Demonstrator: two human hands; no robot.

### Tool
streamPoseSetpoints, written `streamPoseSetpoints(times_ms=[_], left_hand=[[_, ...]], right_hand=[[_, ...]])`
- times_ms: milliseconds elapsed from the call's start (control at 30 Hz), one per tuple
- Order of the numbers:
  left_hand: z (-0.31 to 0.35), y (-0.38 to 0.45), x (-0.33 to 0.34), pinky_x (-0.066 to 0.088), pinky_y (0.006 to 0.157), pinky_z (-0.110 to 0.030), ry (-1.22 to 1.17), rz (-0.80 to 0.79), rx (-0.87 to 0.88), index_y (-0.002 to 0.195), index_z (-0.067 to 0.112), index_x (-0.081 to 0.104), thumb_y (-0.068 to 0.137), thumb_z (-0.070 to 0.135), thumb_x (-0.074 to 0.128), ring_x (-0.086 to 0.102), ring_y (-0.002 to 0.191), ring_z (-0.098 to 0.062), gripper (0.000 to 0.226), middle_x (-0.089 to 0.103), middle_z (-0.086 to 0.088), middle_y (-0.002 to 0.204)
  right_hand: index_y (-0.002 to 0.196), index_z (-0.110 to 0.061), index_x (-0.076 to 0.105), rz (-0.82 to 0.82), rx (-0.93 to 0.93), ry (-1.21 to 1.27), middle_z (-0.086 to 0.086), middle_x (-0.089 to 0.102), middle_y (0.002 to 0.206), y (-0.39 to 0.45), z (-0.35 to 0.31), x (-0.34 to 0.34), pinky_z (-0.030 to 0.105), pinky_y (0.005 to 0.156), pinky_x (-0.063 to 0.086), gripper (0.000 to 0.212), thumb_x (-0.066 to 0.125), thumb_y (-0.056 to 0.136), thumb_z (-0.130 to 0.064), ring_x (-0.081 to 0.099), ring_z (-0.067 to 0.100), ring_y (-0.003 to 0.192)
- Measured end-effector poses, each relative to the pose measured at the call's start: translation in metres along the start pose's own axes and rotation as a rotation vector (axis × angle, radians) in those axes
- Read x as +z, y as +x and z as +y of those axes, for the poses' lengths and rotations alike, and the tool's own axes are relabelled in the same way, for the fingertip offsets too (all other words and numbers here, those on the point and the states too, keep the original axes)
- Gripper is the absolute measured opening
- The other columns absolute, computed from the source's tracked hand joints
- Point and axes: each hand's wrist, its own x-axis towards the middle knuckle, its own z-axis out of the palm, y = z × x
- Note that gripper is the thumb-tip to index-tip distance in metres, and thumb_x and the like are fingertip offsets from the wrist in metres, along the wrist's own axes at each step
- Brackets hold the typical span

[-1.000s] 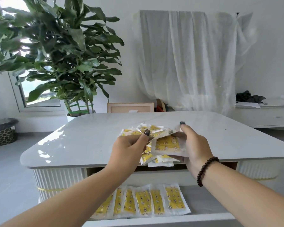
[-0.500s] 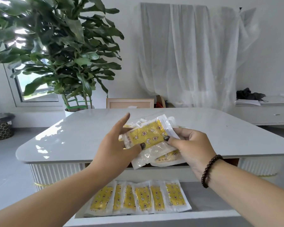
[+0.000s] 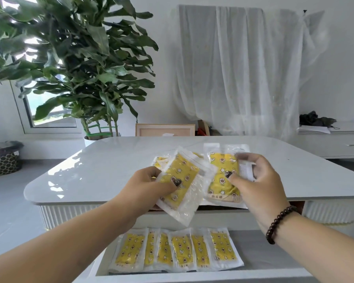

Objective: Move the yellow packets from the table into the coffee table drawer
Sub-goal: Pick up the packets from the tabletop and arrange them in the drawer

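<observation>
My left hand (image 3: 149, 186) pinches one yellow packet (image 3: 182, 184) in clear wrap, thumb on top, tilted over the white coffee table's (image 3: 90, 172) front edge. Beside it, my right hand (image 3: 258, 184) grips a second yellow packet (image 3: 221, 176), thumb pressed on its face, held upright. A few more yellow packets (image 3: 158, 161) lie on the tabletop behind the left hand, mostly hidden. Below, the open drawer (image 3: 274, 252) holds a row of several yellow packets (image 3: 176, 250) laid side by side.
A large potted plant (image 3: 80, 68) stands behind the table at the left. A white cloth-covered object (image 3: 243, 68) and a wooden frame (image 3: 165, 129) sit at the back. A low white cabinet (image 3: 335, 139) is at the right, a patterned basket (image 3: 5, 164) on the floor far left.
The hands have drawn apart: the packets held together a moment ago are split, one in each hand. The left hand went from flat fingers to a pinch.
</observation>
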Motion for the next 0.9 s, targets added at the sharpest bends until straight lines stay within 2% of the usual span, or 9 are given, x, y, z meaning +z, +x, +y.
streamPoseSetpoints(times_ms=[67, 133, 300, 400, 500, 633, 733, 800, 900], left_hand=[[-0.001, 0.003, -0.001, 0.060, 0.069, -0.034, -0.077, 0.080, -0.016, 0.099, 0.007, 0.062, 0.086, 0.010, 0.069, 0.073, 0.076, -0.025, 0.015, 0.074, -0.013, 0.089], [-0.002, 0.005, -0.002, 0.060, 0.072, -0.037, -0.128, 0.113, -0.036, 0.095, 0.007, 0.061, 0.085, 0.008, 0.070, 0.073, 0.075, -0.026, 0.014, 0.074, -0.013, 0.086], [-0.005, -0.002, 0.008, 0.059, 0.079, -0.044, -0.136, 0.041, -0.025, 0.098, 0.007, 0.058, 0.083, 0.001, 0.070, 0.072, 0.073, -0.028, 0.019, 0.075, -0.012, 0.082], [-0.005, -0.008, 0.016, 0.058, 0.081, -0.045, -0.154, -0.011, 0.025, 0.105, 0.007, 0.056, 0.085, 0.000, 0.068, 0.073, 0.080, -0.031, 0.023, 0.076, -0.012, 0.085], [-0.004, -0.012, 0.022, 0.055, 0.088, -0.049, -0.172, -0.061, 0.058, 0.108, 0.008, 0.054, 0.087, 0.004, 0.067, 0.073, 0.086, -0.033, 0.025, 0.076, -0.011, 0.090], [-0.005, -0.012, 0.025, 0.056, 0.087, -0.046, -0.176, -0.091, 0.064, 0.111, 0.012, 0.054, 0.088, 0.004, 0.065, 0.073, 0.086, -0.030, 0.027, 0.076, -0.009, 0.091], [-0.007, -0.012, 0.028, 0.057, 0.086, -0.045, -0.161, -0.122, 0.068, 0.114, 0.014, 0.054, 0.088, 0.005, 0.066, 0.073, 0.088, -0.030, 0.030, 0.076, -0.011, 0.094], [-0.008, -0.012, 0.030, 0.057, 0.087, -0.047, -0.158, -0.143, 0.068, 0.114, 0.014, 0.054, 0.088, 0.006, 0.065, 0.073, 0.089, -0.031, 0.029, 0.076, -0.011, 0.095], [-0.009, -0.010, 0.030, 0.058, 0.084, -0.045, -0.191, -0.126, 0.035, 0.113, 0.012, 0.057, 0.088, 0.006, 0.066, 0.073, 0.087, -0.030, 0.028, 0.076, -0.011, 0.095]], right_hand=[[0.104, -0.029, 0.053, 0.021, 0.033, 0.095, -0.002, 0.069, 0.098, 0.003, 0.000, -0.003, 0.029, 0.060, 0.055, 0.042, 0.065, 0.082, 0.005, 0.070, 0.004, 0.070], [0.110, -0.030, 0.052, 0.011, 0.077, 0.172, 0.001, 0.068, 0.104, 0.005, 0.002, -0.004, 0.032, 0.069, 0.055, 0.049, 0.065, 0.081, 0.007, 0.068, 0.010, 0.084], [0.120, -0.031, 0.051, -0.048, 0.142, 0.220, 0.006, 0.063, 0.118, 0.003, 0.009, 0.000, 0.041, 0.089, 0.053, 0.061, 0.069, 0.077, 0.008, 0.061, 0.019, 0.110], [0.127, -0.024, 0.050, -0.084, 0.181, 0.201, 0.003, 0.065, 0.111, 0.000, 0.011, 0.003, 0.034, 0.079, 0.055, 0.064, 0.071, 0.076, 0.007, 0.065, 0.015, 0.100], [0.123, -0.017, 0.053, -0.116, 0.220, 0.161, 0.003, 0.072, 0.097, -0.002, 0.013, 0.005, 0.038, 0.078, 0.057, 0.058, 0.076, 0.073, 0.002, 0.070, 0.018, 0.087], [0.093, -0.017, 0.065, -0.172, 0.235, 0.083, -0.001, 0.074, 0.082, -0.005, 0.013, 0.006, 0.033, 0.073, 0.055, 0.029, 0.081, 0.071, -0.006, 0.071, 0.017, 0.081], [0.083, -0.013, 0.070, -0.194, 0.212, 0.004, 0.005, 0.075, 0.082, -0.009, 0.017, 0.010, 0.039, 0.082, 0.056, 0.019, 0.083, 0.069, -0.016, 0.070, 0.024, 0.086], [0.084, -0.005, 0.070, -0.201, 0.184, -0.049, 0.016, 0.073, 0.088, -0.010, 0.021, 0.015, 0.041, 0.083, 0.055, 0.025, 0.082, 0.071, -0.023, 0.068, 0.031, 0.084], [0.079, 0.005, 0.062, -0.233, 0.178, -0.068, 0.022, 0.060, 0.073, -0.008, 0.024, 0.020, 0.030, 0.063, 0.047, 0.038, 0.075, 0.079, -0.030, 0.054, 0.023, 0.062]])
